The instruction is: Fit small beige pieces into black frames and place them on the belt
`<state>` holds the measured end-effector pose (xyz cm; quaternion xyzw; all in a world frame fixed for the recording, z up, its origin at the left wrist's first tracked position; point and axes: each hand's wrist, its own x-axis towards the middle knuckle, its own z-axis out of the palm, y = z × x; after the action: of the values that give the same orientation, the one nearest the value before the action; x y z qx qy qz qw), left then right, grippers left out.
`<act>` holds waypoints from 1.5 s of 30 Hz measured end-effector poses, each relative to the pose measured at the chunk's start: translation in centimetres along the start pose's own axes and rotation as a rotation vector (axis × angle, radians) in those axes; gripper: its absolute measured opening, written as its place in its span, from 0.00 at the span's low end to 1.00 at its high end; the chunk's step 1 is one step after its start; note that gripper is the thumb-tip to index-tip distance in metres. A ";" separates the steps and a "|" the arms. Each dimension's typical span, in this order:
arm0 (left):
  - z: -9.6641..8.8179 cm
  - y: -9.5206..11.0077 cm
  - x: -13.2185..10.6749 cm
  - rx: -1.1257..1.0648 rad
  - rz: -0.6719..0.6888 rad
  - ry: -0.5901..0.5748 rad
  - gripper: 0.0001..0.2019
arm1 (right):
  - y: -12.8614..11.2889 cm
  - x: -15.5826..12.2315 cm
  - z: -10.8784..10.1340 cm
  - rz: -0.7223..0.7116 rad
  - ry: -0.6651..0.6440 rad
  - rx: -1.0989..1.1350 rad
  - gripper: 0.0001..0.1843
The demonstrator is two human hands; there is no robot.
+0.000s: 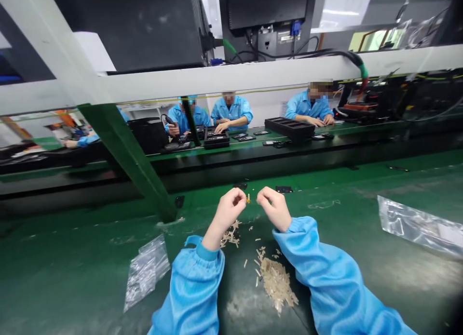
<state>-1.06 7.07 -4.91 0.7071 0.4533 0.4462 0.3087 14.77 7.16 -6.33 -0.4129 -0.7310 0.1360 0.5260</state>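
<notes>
Evidently, the fingers of the left hand [229,207] are pinching a small yellow piece [248,199], which is poking out toward the other hand. Across a narrow gap, the right hand [275,208] is curling, its thumb and forefinger bending close together; from where I'm standing, I can't tell whether they are gripping anything. Both hands are hovering over the green bench [336,224]. Below, a small scatter of pale strips [231,235] is lying near the left wrist, while a larger pale heap [278,283] is spreading between the left sleeve [195,287] and the right sleeve [333,272]. Farther out, a clear plastic bag [147,270] is lying at the left, and a second plastic bag [419,224] is resting well off to the right. Beyond, three people in blue [233,111] are sitting behind another bench [248,147].
</notes>
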 end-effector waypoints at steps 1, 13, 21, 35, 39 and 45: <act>-0.1 0.1 -0.1 -0.008 0.013 -0.010 0.03 | -0.1 0.1 -0.1 0.006 -0.020 0.028 0.15; -0.2 0.5 -0.2 -0.059 0.078 -0.068 0.03 | -0.3 0.0 0.4 0.033 -0.169 0.160 0.08; -0.6 -0.1 0.0 -0.145 0.021 -0.084 0.02 | -0.2 0.2 -0.2 0.025 -0.211 0.212 0.09; -0.5 0.0 0.1 -0.530 -0.184 -0.150 0.05 | -0.8 0.0 -0.5 -0.194 -0.153 0.173 0.08; -0.3 0.4 0.0 -0.606 -0.228 -0.186 0.05 | -0.9 -0.1 -0.4 -0.253 -0.108 0.168 0.10; -0.1 1.0 -0.4 -0.631 -0.277 -0.242 0.07 | -1.2 -0.4 -0.1 -0.303 -0.033 0.000 0.07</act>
<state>-0.87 6.35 -4.14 0.5565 0.3450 0.4311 0.6208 14.36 6.13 -5.82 -0.2955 -0.7935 0.0617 0.5284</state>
